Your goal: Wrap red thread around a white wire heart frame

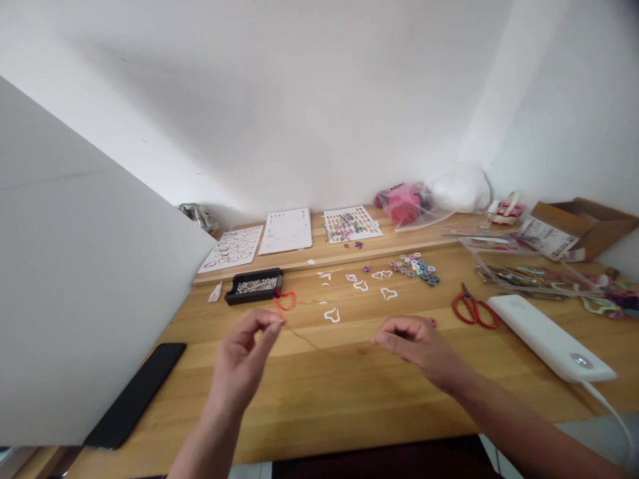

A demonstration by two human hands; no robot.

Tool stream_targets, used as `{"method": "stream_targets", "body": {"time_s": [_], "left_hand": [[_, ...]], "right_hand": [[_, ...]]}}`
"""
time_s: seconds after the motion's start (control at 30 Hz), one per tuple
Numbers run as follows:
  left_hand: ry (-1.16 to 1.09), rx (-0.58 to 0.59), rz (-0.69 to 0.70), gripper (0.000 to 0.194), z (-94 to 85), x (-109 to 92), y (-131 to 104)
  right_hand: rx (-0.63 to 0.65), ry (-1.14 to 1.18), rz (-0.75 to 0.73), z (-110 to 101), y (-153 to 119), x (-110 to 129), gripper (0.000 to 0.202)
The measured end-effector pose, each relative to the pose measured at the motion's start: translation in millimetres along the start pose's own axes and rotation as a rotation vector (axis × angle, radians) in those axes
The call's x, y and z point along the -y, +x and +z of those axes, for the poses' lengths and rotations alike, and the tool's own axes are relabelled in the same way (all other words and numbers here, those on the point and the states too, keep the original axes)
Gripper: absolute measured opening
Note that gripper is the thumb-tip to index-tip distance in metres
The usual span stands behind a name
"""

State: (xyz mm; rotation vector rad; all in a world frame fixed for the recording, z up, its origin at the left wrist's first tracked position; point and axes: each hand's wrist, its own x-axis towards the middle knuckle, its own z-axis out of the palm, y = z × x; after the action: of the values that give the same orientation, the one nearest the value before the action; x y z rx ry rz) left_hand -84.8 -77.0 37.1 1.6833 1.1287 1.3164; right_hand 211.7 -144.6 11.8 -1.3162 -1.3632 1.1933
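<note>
My left hand [249,352] is closed in a pinch on a thin orange-red thread [302,337] over the wooden table. A brighter red ribbon-like loop [286,303] lies just beyond its fingertips, beside the black tray. The thread sags rightward toward my right hand [414,346], which also pinches with thumb and forefinger. Whatever is at those right fingertips is very fine; the thread seems to reach them. Between and beyond the hands lie white cut-out outlines [332,315]. Part of a small red ring-shaped spool [432,322] shows behind the right hand.
A black tray [230,293] holds small metallic bits. Red-handled scissors [474,313] and a white corded device [544,336] lie right. Several small spools [417,268] stand behind. A black flat object [137,392] lies left, under a grey panel [90,266]. A cardboard box [579,226] is back right.
</note>
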Motion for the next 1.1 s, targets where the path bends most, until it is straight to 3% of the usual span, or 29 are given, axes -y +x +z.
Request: {"method": "stream_targets", "body": {"time_s": [0.07,0.13,0.23,0.3,0.37,0.53,0.57,0.63,0.67,0.73,0.83,0.93,1.1], "left_hand": [[-0.140,-0.180,-0.130,0.025,-21.1,14.5,5.7],[-0.171,-0.293,-0.173,0.030,-36.2,23.0,8.9],[0.054,-0.241,-0.080,0.024,-39.3,19.8,6.3],[0.235,-0.107,0.073,0.015,-26.6,9.2,0.0],[0.298,0.018,0.229,0.009,-5.2,-3.5,-8.3],[0.421,0.180,0.400,0.011,43.7,-22.8,-24.6],[0.427,0.186,0.405,0.011,47.7,-23.4,-25.6],[0.387,0.187,0.373,0.011,49.0,-21.4,-24.8],[0.344,0.182,0.339,0.011,47.0,-19.0,-23.3],[0.237,0.156,0.247,0.014,39.4,-11.2,-18.5],[0.079,0.052,0.063,0.017,22.9,6.4,-8.4],[-0.147,-0.218,-0.109,0.023,1.9,24.5,4.2],[-0.297,-0.541,-0.153,0.032,-43.3,36.2,23.8]], "right_hand": [[-0.073,-0.100,0.010,-22.7,-7.0,-12.9,0.034],[-0.116,-0.167,0.030,-39.6,-12.2,-23.3,0.035],[-0.153,-0.186,0.046,-47.9,-12.5,-27.5,0.032],[-0.159,-0.140,0.015,-40.2,-7.7,-21.1,0.032],[-0.109,-0.042,-0.044,-22.4,-0.6,-9.7,0.043],[0.261,0.344,-0.112,38.7,14.0,13.2,0.079],[0.333,0.402,-0.087,47.1,15.3,14.0,0.079],[0.347,0.383,-0.020,54.6,16.4,12.4,0.054],[0.303,0.334,0.007,53.6,16.3,10.6,0.041],[0.170,0.214,0.033,44.2,15.1,5.8,0.035],[0.041,0.081,0.008,21.4,11.2,-4.1,0.037],[-0.031,-0.123,-0.012,-0.7,5.1,-17.1,0.038],[-0.108,-0.466,-0.033,-34.9,-3.5,-36.9,0.037]]}}
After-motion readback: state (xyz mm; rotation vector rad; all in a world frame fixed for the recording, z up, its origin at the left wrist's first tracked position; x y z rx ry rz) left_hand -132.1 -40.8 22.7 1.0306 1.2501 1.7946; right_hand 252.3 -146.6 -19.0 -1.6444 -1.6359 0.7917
